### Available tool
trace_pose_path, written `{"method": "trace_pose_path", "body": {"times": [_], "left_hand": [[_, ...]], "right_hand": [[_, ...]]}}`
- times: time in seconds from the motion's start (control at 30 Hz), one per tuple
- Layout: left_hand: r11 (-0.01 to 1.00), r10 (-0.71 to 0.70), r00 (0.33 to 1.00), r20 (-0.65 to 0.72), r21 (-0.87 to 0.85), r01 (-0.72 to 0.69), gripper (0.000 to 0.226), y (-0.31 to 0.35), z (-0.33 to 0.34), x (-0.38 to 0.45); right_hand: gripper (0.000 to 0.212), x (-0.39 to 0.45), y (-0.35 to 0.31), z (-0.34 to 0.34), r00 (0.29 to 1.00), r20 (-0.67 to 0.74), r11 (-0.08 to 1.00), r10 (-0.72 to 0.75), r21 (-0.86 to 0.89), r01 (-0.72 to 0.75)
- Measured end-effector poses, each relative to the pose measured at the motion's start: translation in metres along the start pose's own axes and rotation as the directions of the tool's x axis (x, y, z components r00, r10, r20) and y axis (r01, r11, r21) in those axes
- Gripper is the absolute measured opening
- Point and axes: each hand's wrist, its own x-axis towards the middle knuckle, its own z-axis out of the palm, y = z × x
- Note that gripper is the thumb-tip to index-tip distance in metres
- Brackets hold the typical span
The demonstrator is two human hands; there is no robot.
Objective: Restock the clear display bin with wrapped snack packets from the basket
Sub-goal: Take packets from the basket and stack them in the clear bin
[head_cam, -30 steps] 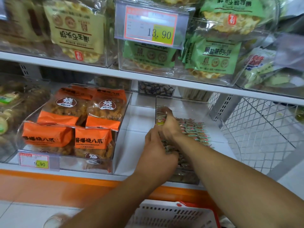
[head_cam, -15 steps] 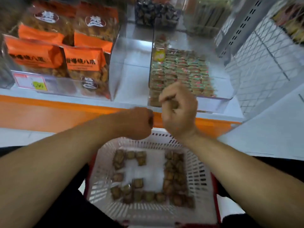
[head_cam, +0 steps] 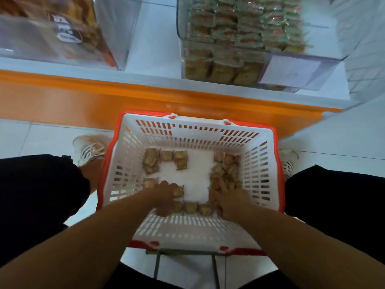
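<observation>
A white basket with a red rim stands on the floor between my feet. Small brown wrapped snack packets lie along its bottom edges, with a bare patch in the middle. My left hand is down in the basket, its fingers curled over a packet at the near left. My right hand rests with its fingers stretched into the pile on the right side. The clear display bin sits on the shelf above, stacked with rows of the same packets.
The orange shelf front runs across just beyond the basket. A second clear bin with orange bags stands at the upper left. A white wire rack is at the right. My shoe touches the basket's left side.
Both hands left the display bin, drew back over the shelf edge and dropped into the basket. My view tilted down from the shelves to the basket.
</observation>
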Motion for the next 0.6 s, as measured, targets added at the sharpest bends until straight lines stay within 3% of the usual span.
{"method": "trace_pose_path", "body": {"times": [0.1, 0.23, 0.3, 0.4, 0.5, 0.6], "left_hand": [[0.993, -0.018, 1.0, -0.023, 0.114, 0.02, 0.076, -0.004, 0.033, 0.02], [0.99, 0.055, 0.997, -0.05, 0.131, -0.048, 0.105, -0.009, 0.035, 0.033], [0.991, 0.086, 0.994, -0.061, 0.112, -0.079, 0.116, -0.01, 0.031, 0.039], [0.974, 0.104, 0.985, -0.136, 0.213, -0.073, 0.127, -0.009, 0.031, 0.047], [0.978, 0.087, 0.977, -0.197, 0.201, -0.047, 0.105, -0.006, 0.033, 0.05], [0.987, 0.068, 0.959, -0.274, 0.156, -0.025, 0.065, -0.006, 0.033, 0.054]], "right_hand": [[0.061, 0.018, -0.011, 0.015, 0.999, 0.042, 0.999, 0.02, -0.049, -0.018], [0.067, 0.044, -0.008, 0.032, 0.994, -0.101, 0.998, 0.039, 0.055, -0.033], [0.077, 0.058, -0.007, 0.028, 0.992, -0.123, 0.98, 0.035, 0.2, -0.009], [0.091, 0.071, -0.018, 0.016, 0.988, -0.154, 0.908, 0.017, 0.416, 0.049], [0.105, 0.08, -0.04, 0.014, 0.986, -0.164, 0.862, -0.021, 0.497, 0.101], [0.092, 0.085, -0.046, 0.011, 0.981, -0.19, 0.843, -0.036, 0.521, 0.132]]}}
